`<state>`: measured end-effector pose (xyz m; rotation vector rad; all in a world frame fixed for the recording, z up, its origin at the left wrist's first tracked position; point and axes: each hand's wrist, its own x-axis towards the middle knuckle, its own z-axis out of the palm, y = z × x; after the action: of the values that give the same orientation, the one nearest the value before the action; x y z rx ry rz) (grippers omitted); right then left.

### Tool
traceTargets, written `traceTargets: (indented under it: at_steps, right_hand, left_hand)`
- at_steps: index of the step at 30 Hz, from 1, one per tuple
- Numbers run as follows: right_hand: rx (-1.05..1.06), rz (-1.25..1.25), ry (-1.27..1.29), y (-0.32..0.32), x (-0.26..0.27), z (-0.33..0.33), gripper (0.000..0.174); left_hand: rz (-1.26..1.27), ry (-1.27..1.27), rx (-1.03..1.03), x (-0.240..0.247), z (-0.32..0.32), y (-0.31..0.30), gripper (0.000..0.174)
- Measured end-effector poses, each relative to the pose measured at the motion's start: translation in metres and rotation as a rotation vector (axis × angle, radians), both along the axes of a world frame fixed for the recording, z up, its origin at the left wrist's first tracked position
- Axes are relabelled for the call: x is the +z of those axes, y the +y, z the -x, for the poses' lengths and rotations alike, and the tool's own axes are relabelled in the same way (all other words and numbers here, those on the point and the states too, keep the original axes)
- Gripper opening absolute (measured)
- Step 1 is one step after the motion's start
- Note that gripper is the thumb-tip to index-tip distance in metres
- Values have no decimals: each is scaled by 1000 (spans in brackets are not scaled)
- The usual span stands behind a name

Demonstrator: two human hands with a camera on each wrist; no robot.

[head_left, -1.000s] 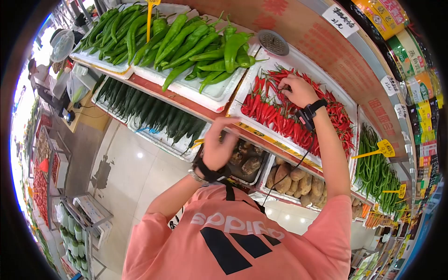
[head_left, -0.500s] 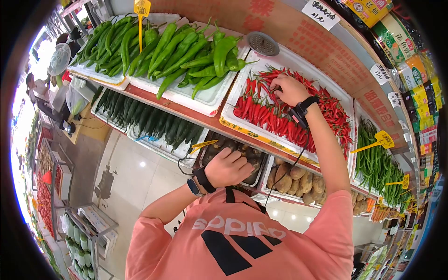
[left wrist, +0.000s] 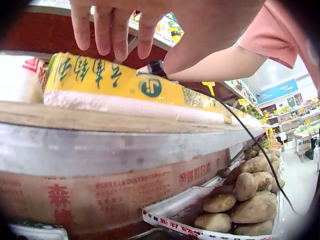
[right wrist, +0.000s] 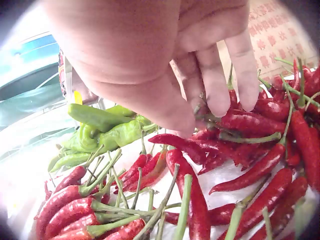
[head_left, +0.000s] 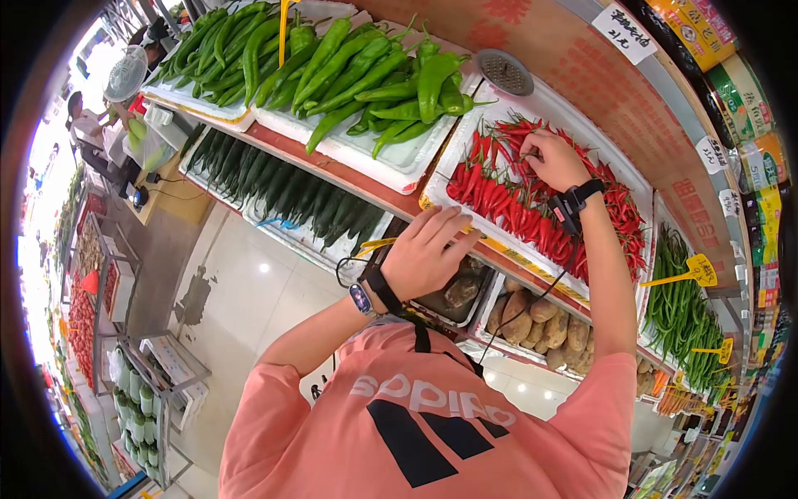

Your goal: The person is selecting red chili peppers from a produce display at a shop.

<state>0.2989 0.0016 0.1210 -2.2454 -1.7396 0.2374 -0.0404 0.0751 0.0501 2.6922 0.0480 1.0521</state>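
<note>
In the head view my right hand (head_left: 555,160) reaches into the white foam tray (head_left: 449,163) of red chili peppers (head_left: 515,218). Seen from the right wrist, the thumb and fingertips close in at the green stem of a red chili (right wrist: 252,121), pinching it among the loose ones. More chilies lie side by side at the tray's front, stems pointing one way. My left hand (head_left: 426,256) hovers at the tray's front edge, fingers straight and holding nothing. The left wrist view shows those fingers above the yellow printed tape (left wrist: 112,77) on the edge.
Long green peppers (head_left: 357,79) fill trays to the left, with cucumbers (head_left: 283,183) below. Potatoes (head_left: 544,324) sit on the lower shelf. Thin green chilies (head_left: 677,312) with yellow price tags lie to the right. A metal drain-like disc (head_left: 504,71) rests behind the tray. A black cable (left wrist: 250,135) hangs at the front.
My left hand swung down toward my chest with curled fingers, then came back up to the tray edge with fingers straight. The right hand stays over the chilies at about the same spot.
</note>
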Motion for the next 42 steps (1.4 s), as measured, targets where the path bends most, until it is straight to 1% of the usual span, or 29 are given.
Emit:
traceTargets:
  at_steps: [4, 7, 10, 12, 15, 18, 21, 24, 27, 31, 32, 35, 36, 39, 41, 42]
  right_hand:
    - [-27, 23, -1, 1, 15, 13, 12]
    - [-40, 23, 11, -1, 20, 15, 13]
    - [27, -17, 47, -4, 18, 10, 13]
    - [10, 6, 86, -6, 22, 12, 14]
    - [16, 11, 114, -9, 28, 15, 14]
    - [24, 7, 131, -12, 29, 13, 13]
    - [-30, 63, 232, -15, 36, 13, 12]
    - [-32, 44, 288, -21, 38, 6, 12]
    - [-42, 6, 262, -27, 43, 5, 12]
    - [-198, -97, 165, -32, 64, 23, 11]
    - [-210, -125, 141, -33, 66, 21, 10]
    - [-266, -315, 111, -36, 67, 25, 10]
    - [-321, -315, 84, -35, 67, 24, 11]
    - [-354, -356, 101, -24, 66, 31, 12]
    - [-274, -398, 128, -7, 58, 33, 11]
    - [-276, -369, 179, 2, 49, 27, 11]
  left_hand:
    - [32, 8, 2, -18, -5, 10, 48]
    - [76, -9, 15, -20, -5, 7, 49]
    - [100, -12, 57, -20, -8, 1, 49]
    - [95, -19, 77, -26, -12, -1, 51]
    - [164, -73, 104, -19, -16, -5, 42]
    - [186, -86, 91, -19, -17, -4, 42]
    - [202, -83, 88, -22, -16, -5, 42]
    - [214, -82, 72, -25, -15, -4, 43]
    - [215, -54, 49, -26, -11, -1, 45]
    - [211, -16, 12, -29, -10, 4, 47]
    - [214, -10, -2, -28, -10, 6, 47]
    - [221, 7, -43, -30, -9, 11, 47]
    - [222, 13, -57, -31, -8, 12, 47]
    - [203, 13, -69, -29, -7, 16, 48]
    - [210, 9, -83, -28, -7, 17, 47]
    - [214, 7, -87, -28, -7, 17, 47]
